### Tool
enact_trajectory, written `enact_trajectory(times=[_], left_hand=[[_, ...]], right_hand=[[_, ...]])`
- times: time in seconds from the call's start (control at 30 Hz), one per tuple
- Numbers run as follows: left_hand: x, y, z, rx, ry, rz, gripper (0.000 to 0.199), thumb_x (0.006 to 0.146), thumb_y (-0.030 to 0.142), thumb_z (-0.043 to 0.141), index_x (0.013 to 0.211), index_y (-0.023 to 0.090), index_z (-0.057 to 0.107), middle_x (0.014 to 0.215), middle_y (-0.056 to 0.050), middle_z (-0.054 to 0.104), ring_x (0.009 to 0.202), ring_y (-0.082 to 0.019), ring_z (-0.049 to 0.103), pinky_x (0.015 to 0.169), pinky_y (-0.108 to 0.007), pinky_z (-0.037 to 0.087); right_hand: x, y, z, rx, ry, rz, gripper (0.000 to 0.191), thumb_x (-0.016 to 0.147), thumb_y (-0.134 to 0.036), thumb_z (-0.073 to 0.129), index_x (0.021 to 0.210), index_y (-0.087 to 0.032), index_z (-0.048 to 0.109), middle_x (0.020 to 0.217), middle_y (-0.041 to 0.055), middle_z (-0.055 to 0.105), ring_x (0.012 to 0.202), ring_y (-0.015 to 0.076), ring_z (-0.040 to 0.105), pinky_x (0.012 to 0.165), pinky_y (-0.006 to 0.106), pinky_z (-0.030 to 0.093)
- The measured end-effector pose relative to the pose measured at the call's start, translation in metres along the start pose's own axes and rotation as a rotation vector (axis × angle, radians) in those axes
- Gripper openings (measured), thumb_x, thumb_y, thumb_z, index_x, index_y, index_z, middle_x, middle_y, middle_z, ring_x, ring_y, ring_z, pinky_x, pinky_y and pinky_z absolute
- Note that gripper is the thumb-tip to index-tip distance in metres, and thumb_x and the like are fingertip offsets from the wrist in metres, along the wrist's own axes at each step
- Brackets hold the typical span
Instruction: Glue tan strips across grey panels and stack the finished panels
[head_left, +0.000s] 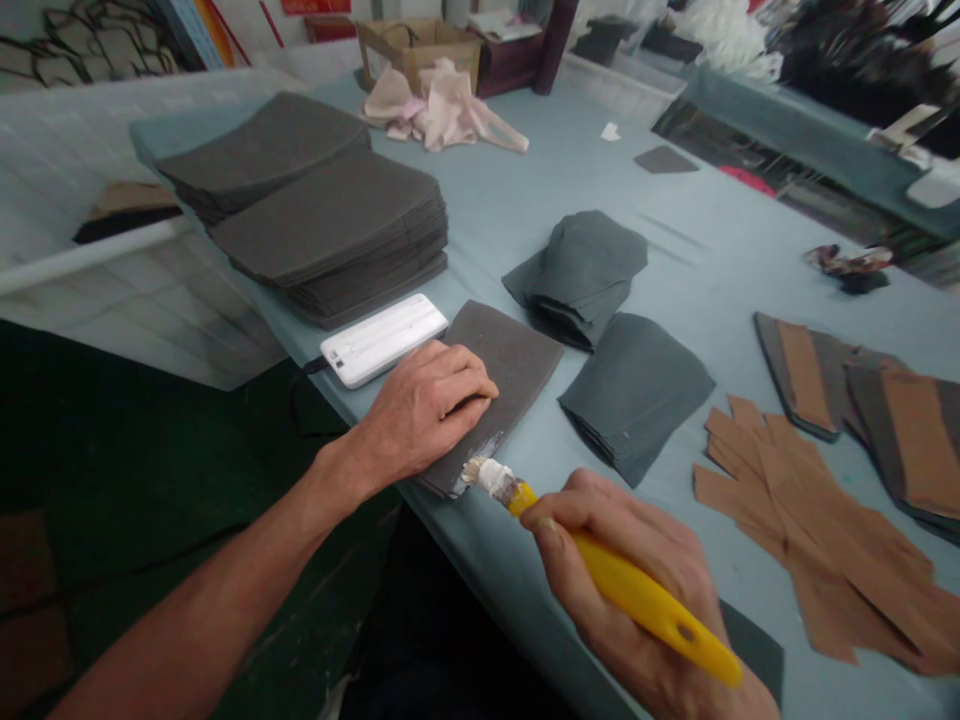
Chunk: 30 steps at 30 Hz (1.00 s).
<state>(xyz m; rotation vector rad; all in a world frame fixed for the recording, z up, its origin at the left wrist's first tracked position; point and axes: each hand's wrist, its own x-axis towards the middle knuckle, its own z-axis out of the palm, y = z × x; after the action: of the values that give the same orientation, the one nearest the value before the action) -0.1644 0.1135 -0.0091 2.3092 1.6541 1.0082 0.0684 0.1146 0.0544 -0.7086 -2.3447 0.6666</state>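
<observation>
A dark grey sheet (514, 350) lies at the table's near edge, with white paste smeared on its near end. My left hand (427, 400) presses down on it, fingers curled and closed against its surface. In my right hand (630, 580) is a yellow-handled paintbrush (637, 595), its bristles coated in white paste and touching the sheet's near end. A white power bank (386, 338) with a black cable sits just beyond my left hand. To the sheet's right are two stacks of dark green-grey pieces, one folded over (585, 270) and one flat (637, 390).
Tall stacks of dark grey sheets (337, 220) stand at the far left. Brown strips (810, 520) spread across the right side, near grey pieces with brown bands (802, 370). Pinkish cloth scraps (450, 105) and a cardboard box (420, 55) are at the back. White crates (112, 280) border the left.
</observation>
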Motion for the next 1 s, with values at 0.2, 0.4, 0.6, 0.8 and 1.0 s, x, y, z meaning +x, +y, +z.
enact_trajectory(times=[0.2,0.4,0.6,0.8,1.0], left_hand=[[0.0,0.001,-0.001,0.002,-0.011,-0.006,0.014,0.103,0.019,0.057,0.102,0.021,0.071,0.107,-0.005,0.073,0.097,-0.022,0.064,0.091,-0.04,0.047],[0.0,0.0,-0.001,0.002,-0.01,-0.01,0.015,0.103,0.018,0.057,0.103,0.019,0.072,0.107,-0.006,0.073,0.097,-0.022,0.064,0.09,-0.04,0.047],[-0.001,-0.001,-0.002,0.001,-0.015,-0.017,0.015,0.104,0.019,0.056,0.105,0.02,0.072,0.108,-0.005,0.073,0.097,-0.022,0.062,0.088,-0.039,0.046],[-0.001,0.0,-0.002,0.007,-0.007,0.005,0.016,0.105,0.017,0.055,0.105,0.018,0.071,0.107,-0.006,0.073,0.096,-0.022,0.063,0.089,-0.04,0.046],[0.0,0.0,-0.003,0.01,-0.016,-0.011,0.016,0.104,0.015,0.056,0.106,0.018,0.071,0.109,-0.006,0.072,0.096,-0.022,0.063,0.089,-0.04,0.046]], right_hand=[[0.008,0.012,-0.005,-0.046,0.022,-0.006,0.022,0.099,-0.012,0.056,0.08,-0.022,0.062,0.065,-0.0059,0.056,0.051,0.007,0.054,0.049,0.02,0.04],[0.016,0.021,-0.01,-0.051,0.014,-0.026,0.021,0.101,-0.014,0.056,0.082,-0.022,0.062,0.067,-0.0054,0.057,0.053,0.0075,0.054,0.052,0.02,0.041],[0.024,0.034,-0.013,-0.065,0.025,-0.065,0.018,0.101,-0.013,0.057,0.086,-0.021,0.063,0.069,-0.0049,0.056,0.055,0.0077,0.053,0.053,0.021,0.04],[0.037,0.052,-0.018,-0.141,0.026,-0.124,0.016,0.101,-0.013,0.059,0.088,-0.021,0.063,0.071,-0.0042,0.057,0.059,0.0087,0.055,0.058,0.021,0.043],[0.053,0.066,-0.025,-0.214,0.014,-0.147,0.012,0.1,-0.015,0.062,0.089,-0.02,0.067,0.076,-0.0029,0.064,0.063,0.0087,0.061,0.06,0.021,0.045]])
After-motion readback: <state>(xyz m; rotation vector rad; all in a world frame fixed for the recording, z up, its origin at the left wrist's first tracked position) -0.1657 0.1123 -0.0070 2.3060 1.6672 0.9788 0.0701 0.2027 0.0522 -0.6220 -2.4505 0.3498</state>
